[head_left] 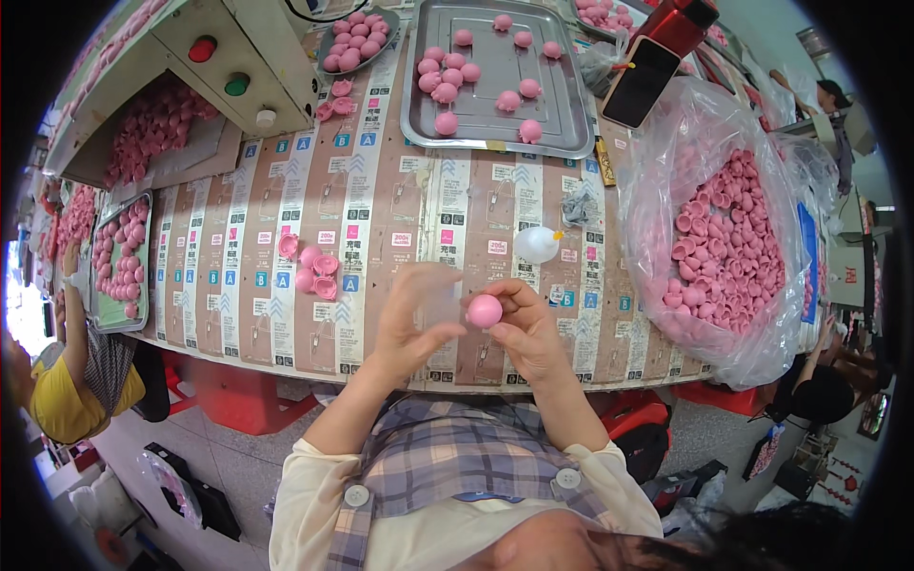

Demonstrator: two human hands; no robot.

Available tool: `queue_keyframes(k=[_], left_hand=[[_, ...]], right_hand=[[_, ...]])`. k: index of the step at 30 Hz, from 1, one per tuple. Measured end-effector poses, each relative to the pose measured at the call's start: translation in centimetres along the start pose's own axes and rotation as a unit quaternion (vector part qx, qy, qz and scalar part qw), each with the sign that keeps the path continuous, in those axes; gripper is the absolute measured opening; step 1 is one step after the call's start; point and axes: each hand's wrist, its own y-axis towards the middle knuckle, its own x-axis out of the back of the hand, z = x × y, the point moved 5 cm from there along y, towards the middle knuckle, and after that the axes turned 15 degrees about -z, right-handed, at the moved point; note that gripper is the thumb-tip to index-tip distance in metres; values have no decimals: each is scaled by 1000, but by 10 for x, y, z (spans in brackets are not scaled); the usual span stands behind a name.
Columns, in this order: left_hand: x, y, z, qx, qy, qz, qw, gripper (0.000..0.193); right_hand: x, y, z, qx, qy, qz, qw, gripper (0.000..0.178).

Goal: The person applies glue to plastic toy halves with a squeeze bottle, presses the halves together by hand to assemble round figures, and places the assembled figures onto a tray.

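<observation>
Between the fingertips and thumb of my right hand (529, 333) is a small round pink plastic ball (485, 311), held just above the table's near edge. My left hand (409, 319) is beside it on the left, its fingers smeared by motion, with a gap showing between thumb and fingers and nothing in it. Beyond my right hand a white squeeze bottle (536, 246) with a yellow-orange tip lies on the table. To the left of my hands is a small group of pink half shells (325, 286) and rounded pieces.
A metal tray (417, 124) with several pink balls lies at the back. On the right, a clear plastic bag (657, 190) holds many pink shells. A machine housing (224, 57) with red and green buttons stands back left. A phone (643, 84) leans near the tray. Co-workers sit on both sides.
</observation>
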Motion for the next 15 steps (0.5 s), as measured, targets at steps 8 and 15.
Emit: queue_keyframes(k=[8, 15], left_hand=[[-28, 33, 6, -91, 140, 121, 979, 34], [-24, 149, 80, -99, 270, -24, 958, 34]], right_hand=[[12, 1, 5, 28, -25, -103, 994, 34], [20, -5, 13, 103, -124, -136, 977, 27]])
